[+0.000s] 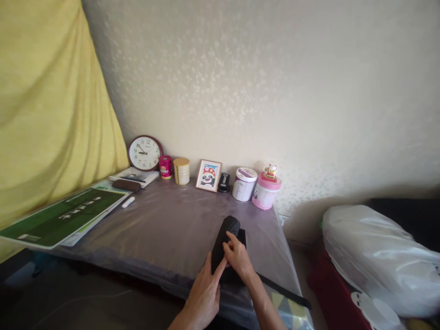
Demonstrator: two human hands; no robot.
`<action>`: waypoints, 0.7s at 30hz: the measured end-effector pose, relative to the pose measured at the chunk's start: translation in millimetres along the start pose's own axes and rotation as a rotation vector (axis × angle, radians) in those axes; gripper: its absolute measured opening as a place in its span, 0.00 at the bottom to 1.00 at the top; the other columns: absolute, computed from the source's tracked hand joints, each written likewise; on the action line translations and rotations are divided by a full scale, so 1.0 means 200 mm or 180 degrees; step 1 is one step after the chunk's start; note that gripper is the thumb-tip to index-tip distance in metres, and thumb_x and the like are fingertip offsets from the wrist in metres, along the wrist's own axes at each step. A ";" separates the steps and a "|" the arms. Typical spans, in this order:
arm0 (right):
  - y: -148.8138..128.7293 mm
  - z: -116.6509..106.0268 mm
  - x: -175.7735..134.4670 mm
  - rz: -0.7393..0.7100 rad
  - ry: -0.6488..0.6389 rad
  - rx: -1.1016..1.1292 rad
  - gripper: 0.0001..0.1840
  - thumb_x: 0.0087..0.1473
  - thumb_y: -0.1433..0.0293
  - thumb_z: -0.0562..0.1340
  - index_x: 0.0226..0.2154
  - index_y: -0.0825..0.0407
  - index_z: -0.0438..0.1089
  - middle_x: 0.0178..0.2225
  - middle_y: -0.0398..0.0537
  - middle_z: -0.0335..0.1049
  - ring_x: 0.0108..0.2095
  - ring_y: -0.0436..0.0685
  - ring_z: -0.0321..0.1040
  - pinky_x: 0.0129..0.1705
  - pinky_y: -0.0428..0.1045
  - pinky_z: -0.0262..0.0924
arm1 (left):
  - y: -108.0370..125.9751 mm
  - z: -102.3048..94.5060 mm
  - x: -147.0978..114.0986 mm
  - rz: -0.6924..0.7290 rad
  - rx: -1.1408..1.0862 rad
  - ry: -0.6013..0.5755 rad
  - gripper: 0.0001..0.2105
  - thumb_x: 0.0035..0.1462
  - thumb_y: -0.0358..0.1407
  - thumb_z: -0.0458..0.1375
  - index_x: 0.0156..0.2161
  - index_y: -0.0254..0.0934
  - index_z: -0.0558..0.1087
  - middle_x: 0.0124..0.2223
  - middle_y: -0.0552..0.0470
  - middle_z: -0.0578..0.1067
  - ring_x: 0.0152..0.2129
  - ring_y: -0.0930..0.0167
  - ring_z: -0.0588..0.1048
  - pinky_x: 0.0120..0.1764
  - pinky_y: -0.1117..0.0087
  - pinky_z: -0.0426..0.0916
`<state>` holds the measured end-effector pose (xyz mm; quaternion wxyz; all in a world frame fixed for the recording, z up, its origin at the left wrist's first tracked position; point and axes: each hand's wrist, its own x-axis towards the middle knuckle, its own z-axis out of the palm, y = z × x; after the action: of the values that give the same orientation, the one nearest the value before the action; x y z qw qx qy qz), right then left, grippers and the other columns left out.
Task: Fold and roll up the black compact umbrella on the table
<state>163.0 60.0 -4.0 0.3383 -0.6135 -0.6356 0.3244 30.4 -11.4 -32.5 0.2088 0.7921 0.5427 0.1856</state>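
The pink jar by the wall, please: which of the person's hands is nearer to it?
The right. The right hand rests on the black pouch, below and left of the pink jar. The left hand touches the pouch's near edge, further left and back towards the person.

I count two hands: left (202, 295), right (239, 257). One black case (224, 238) under them. One strap (282, 289). One table (165, 224). Along wall: one clock (145, 152), four tins, red (165, 167), gold (181, 171), white (244, 184), pink (266, 190). One cat figurine (270, 171). One framed picture (208, 175). One white bag (378, 256). One green board (65, 215).
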 end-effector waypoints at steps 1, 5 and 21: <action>-0.01 0.00 0.00 -0.0178 0.0128 -0.0254 0.23 0.52 0.67 0.53 0.50 0.55 0.65 0.22 0.42 0.67 0.20 0.51 0.65 0.28 0.47 0.63 | 0.00 0.00 0.00 -0.0016 -0.0020 0.0022 0.38 0.49 0.21 0.46 0.62 0.48 0.39 0.65 0.42 0.46 0.59 0.60 0.54 0.56 0.61 0.57; -0.01 -0.01 0.02 -0.1038 0.0597 -0.0893 0.13 0.54 0.67 0.55 0.39 0.49 0.73 0.32 0.48 0.71 0.35 0.55 0.68 0.40 0.50 0.62 | 0.00 0.00 0.00 -0.0090 -0.0080 0.0041 0.36 0.50 0.21 0.46 0.63 0.41 0.39 0.65 0.40 0.46 0.60 0.62 0.51 0.57 0.61 0.54; 0.10 0.06 0.34 -0.1224 0.0603 -0.1313 0.17 0.59 0.69 0.50 0.41 0.47 0.72 0.50 0.48 0.69 0.58 0.57 0.54 0.59 0.60 0.42 | 0.00 -0.01 0.01 -0.0396 0.0012 -0.0090 0.36 0.48 0.23 0.45 0.63 0.37 0.39 0.63 0.41 0.51 0.58 0.65 0.55 0.57 0.64 0.53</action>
<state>162.9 129.3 -24.2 0.3195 -0.5651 -0.7583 0.0595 29.8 -8.4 -31.0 0.2260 0.7598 0.5882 0.1601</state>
